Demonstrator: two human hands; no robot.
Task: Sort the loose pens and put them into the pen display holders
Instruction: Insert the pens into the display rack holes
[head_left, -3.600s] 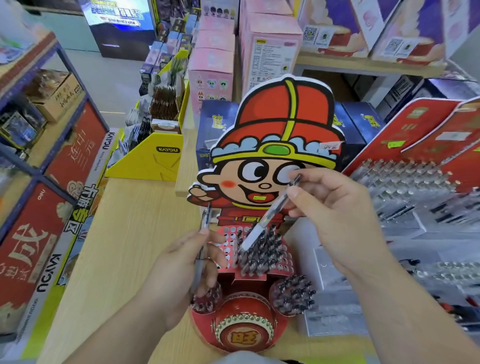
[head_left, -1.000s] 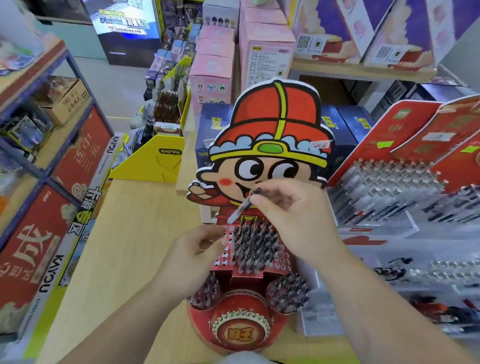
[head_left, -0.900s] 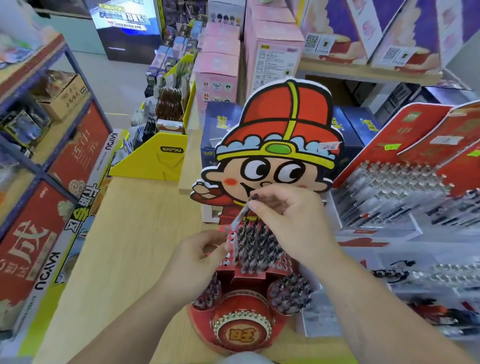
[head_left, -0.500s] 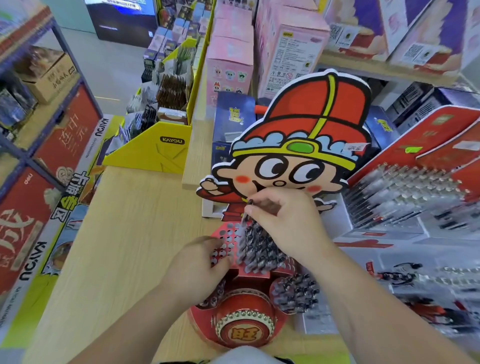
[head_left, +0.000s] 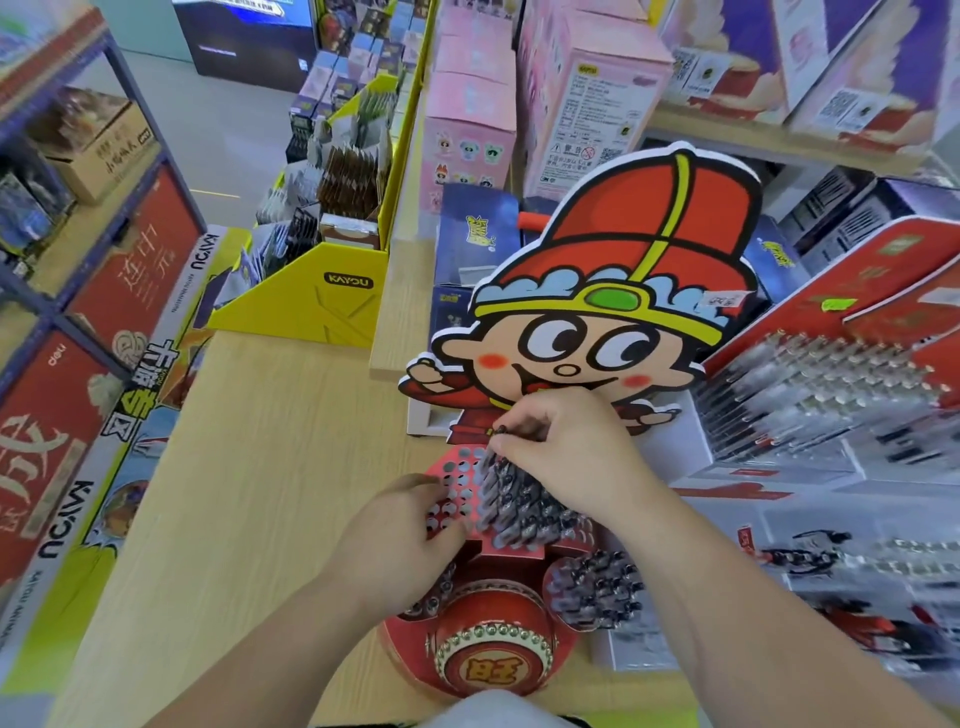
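The red pen display holder with a cartoon backboard stands on the wooden counter. Several dark pens fill the right part of its hole grid, while the left holes are bare. My right hand pinches the top of one dark pen that stands at the grid's back row. My left hand grips the holder's left edge, thumb on the grid. A round side cup holds more pens.
Red displays full of pens crowd the right side. A yellow KAYOU card box stands at the back left, with pink boxes behind it. A red boxed set lies along the counter's left edge. Blue boxes sit behind the backboard.
My right hand has brought the pen down from over the holder and stood it in the back row of the grid. My left hand has stayed on the holder's left edge.
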